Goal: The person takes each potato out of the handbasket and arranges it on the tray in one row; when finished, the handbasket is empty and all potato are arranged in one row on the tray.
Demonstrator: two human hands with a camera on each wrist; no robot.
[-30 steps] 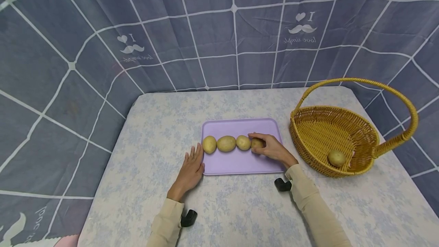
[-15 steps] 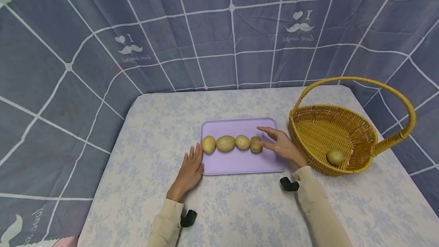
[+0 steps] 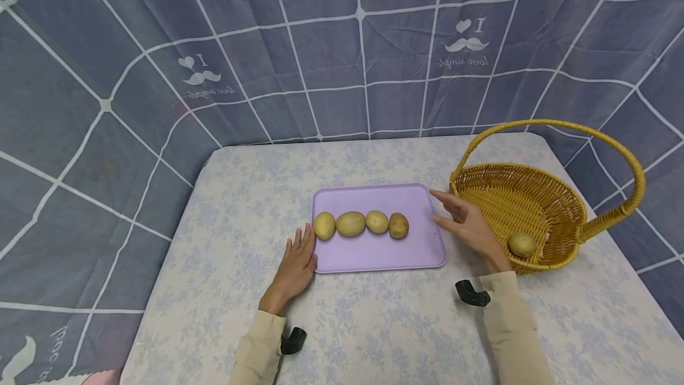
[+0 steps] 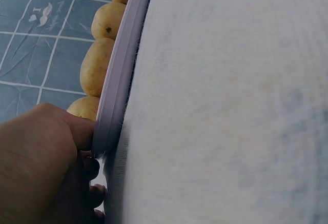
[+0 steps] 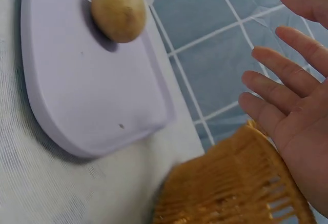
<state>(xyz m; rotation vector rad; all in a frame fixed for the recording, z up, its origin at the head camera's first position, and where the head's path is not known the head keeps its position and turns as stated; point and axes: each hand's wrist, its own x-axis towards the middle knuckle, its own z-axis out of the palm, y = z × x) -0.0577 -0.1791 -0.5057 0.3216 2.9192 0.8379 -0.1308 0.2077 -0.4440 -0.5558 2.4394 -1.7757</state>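
Observation:
Several potatoes lie in a row across the lilac tray (image 3: 374, 257): a rounded one (image 3: 324, 226) at the left end, a browner potato (image 3: 398, 226) at the right end. My left hand (image 3: 294, 263) lies at the tray's left edge, fingers extended; the left wrist view shows its thumb (image 4: 81, 130) against the rim (image 4: 114, 88). My right hand (image 3: 470, 224) hovers between tray and basket, holding nothing. Its fingers (image 5: 287, 70) are spread in the right wrist view. One more potato (image 3: 522, 244) sits inside the yellow wicker basket (image 3: 563, 204).
The basket's tall arched handle (image 3: 561, 123) rises over the table's right side. A floral cloth (image 3: 256, 195) covers the table. Grey-blue checked curtains (image 3: 331, 46) hang behind and at both sides. A black wrist-worn piece (image 3: 472, 293) shows beside the right sleeve.
My right hand has let go of the browner potato at the row's right end and moved right, off the tray toward the basket. The left hand has stayed put.

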